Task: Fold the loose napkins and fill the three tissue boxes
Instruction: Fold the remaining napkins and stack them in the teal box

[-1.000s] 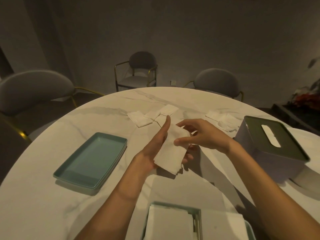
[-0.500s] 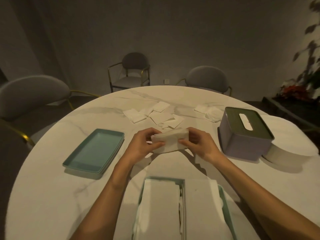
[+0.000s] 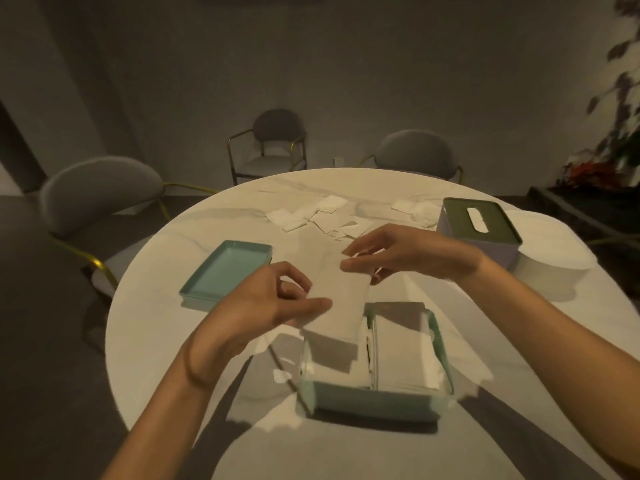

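Two hands met over the near middle of the round white table point(image 3: 166, 341), sharing one folded napkin point(image 3: 341, 299). The left hand point(image 3: 270, 306) pinched the napkin's near left edge between thumb and curled fingers. The right hand point(image 3: 398, 254) pinched its far end, thumb and forefinger closed on the paper, the other fingers loosely bent. The napkin hung tilted just above the left compartment of an open teal tissue box point(image 3: 374, 400), which stood at the near edge of the table. Whether the napkin's lower end touched the stack beneath it could not be told. Both compartments of that box held stacks of folded white napkins, the right stack lying flat and even.

Left of the hands lay a teal lid point(image 3: 227, 268), flat on the table with its hollow side up. On the far right stood a closed tissue box point(image 3: 479, 233) with pale sides and a dark green top, a white slot in the middle of the top. Beyond the hands, loose napkins point(image 3: 311, 216) lay scattered across the far middle of the table, with a smaller heap nearer the closed box. Three grey chairs point(image 3: 100, 192) stood round the far side, and a leafy plant point(image 3: 620, 81) showed at the far right.
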Demonstrator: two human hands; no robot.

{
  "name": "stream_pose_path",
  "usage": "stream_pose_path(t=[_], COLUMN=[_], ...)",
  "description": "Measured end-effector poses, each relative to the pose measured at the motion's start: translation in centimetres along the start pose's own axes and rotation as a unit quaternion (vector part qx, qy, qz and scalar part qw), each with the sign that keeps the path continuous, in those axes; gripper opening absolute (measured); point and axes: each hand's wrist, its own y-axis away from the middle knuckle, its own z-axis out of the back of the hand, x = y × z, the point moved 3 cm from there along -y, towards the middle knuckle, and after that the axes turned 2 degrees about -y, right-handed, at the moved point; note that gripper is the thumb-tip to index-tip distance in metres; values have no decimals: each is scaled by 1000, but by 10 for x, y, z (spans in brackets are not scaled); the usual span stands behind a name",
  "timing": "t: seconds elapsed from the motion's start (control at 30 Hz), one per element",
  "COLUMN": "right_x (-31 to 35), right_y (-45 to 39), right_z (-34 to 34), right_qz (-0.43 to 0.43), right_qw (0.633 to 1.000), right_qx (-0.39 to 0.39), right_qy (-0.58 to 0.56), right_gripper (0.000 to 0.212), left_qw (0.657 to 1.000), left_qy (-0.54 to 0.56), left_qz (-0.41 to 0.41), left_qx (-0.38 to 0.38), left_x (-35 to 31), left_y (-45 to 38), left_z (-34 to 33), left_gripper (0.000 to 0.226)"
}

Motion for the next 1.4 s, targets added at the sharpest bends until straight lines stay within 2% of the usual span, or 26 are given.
stream_pose_path(t=[0.13,0.3,0.4,0.5,0.6,0.67,0.77,0.83,0.93,1.0,1.07,1.13,1.2,1.3,1.4], right_x=[0,0,-10,-16,-14,-22,-50,-65,-78,-84,-90,-96,-102,-111,-113], right_y=[2,2,-3,-9,-18,-39,-90,-123,-165,-188,-204,-217,-225,-224,-209], right_z=[-18,-31,-39,-37,-20,-2,27,40,49,51,53,55,55,53,55], right_qz=[-40,-47,-68,-92,-81,-44,-2,-4,-21,-37,-59,-57,-34,15,76], right_qw=[995,980,969,965,982,988,963,944,916,909,896,880,872,874,902], right_qx=[19,-27,-47,-22,4,-41,-150,-172,-150,-93,-30,-2,-27,-147,-245], right_qy=[88,191,235,245,173,145,225,281,372,404,439,472,488,463,347], right_gripper=[37,41,49,54,57,52,35,42,65,79,84,74,56,33,15], left_qw=[994,969,962,963,980,989,991,990,986,981,973,961,950,944,939], left_qy=[-111,-244,-271,-269,-197,-147,-115,-97,-44,7,62,122,169,219,239], left_qz=[-17,-38,-28,-19,-12,-14,-22,-30,-42,-39,-33,-21,-17,-32,-33], left_qx=[0,-19,-17,6,21,-2,-62,-102,-153,-189,-221,-248,-260,-245,-246], left_x=[6,14,17,19,21,24,33,41,55,63,68,75,80,80,79], left_y=[16,18,16,9,-5,-26,-71,-104,-150,-176,-193,-207,-213,-219,-220], left_z=[-8,-17,-16,-12,-3,3,4,-2,-14,-19,-22,-26,-26,-22,-17], left_gripper=[44,42,45,47,50,49,38,32,26,25,24,20,19,18,12])
